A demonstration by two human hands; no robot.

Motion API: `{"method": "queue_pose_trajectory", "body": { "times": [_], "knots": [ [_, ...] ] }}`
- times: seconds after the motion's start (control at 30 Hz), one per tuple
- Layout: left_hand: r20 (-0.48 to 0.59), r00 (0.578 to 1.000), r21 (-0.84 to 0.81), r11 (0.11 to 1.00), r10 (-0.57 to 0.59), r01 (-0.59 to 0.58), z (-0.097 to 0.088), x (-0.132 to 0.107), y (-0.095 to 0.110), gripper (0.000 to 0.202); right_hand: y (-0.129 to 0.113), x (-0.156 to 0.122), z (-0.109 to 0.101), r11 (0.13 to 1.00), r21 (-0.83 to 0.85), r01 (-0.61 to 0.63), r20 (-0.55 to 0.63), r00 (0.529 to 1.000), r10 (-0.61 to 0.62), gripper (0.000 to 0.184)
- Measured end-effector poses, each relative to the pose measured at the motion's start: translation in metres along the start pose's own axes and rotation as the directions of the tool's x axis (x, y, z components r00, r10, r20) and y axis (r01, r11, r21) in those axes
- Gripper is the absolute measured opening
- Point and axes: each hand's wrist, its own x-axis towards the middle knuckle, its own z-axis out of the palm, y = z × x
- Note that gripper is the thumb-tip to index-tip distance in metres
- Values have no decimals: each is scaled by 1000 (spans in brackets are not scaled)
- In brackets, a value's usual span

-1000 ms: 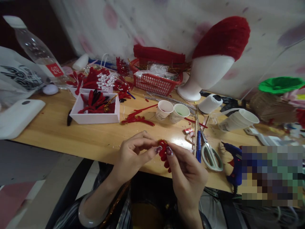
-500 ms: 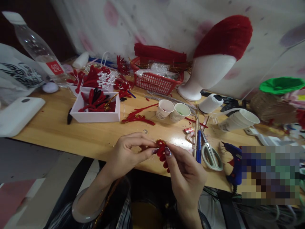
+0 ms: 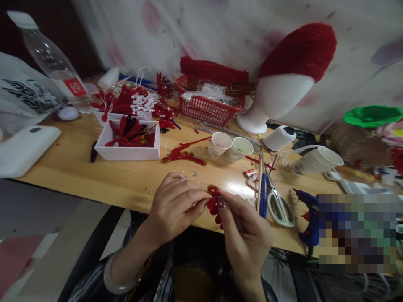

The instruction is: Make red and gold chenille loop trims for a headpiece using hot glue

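Note:
Between my hands, over the table's front edge, is a small red fuzzy looped ornament [image 3: 213, 204] with gold trim at its top. My right hand [image 3: 244, 228] pinches it between thumb and forefinger, and its lower loops hang beside the thumb. At its left side, the fingertips of my left hand [image 3: 179, 205] are pinched together on the ornament's edge. Red stems with gold trim [image 3: 184, 155] lie on the table just beyond. A white box [image 3: 127, 153] of red and black fuzzy pieces stands to the left.
Two paper cups [image 3: 219, 144] stand behind my hands. To the right lie scissors [image 3: 280, 207], a blue pen [image 3: 263, 197] and a blue glue gun [image 3: 310, 214]. A red basket [image 3: 209, 111] and a white head form [image 3: 283, 100] with a red cover are at the back. A bottle [image 3: 53, 58] stands left.
My left hand's fingers have turned and closed in, its thumb now more hidden behind the forefinger. My right hand stays on the ornament. The view has shifted slightly.

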Motion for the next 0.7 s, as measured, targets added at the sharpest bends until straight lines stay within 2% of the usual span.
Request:
{"method": "queue_pose_trajectory", "body": {
  "times": [0.2,0.33,0.53,0.7],
  "knots": [
    [47,999,41,999,19,-21,-3,-5,-1,12,-1,0,1,999,-25,-36,-8,999,36,26],
    [20,1000,11,1000,-16,16,-2,-6,-1,10,-2,0,1,1000,-9,-22,-16,1000,22,30],
    [-16,990,-105,984,-143,141,1,-5,1,7,-3,1,2,998,-36,-49,-19,999,48,27],
    [11,948,-211,926,-317,312,-2,-6,2,6,-2,1,1,997,-42,-64,-28,998,63,25]
  ]
}}
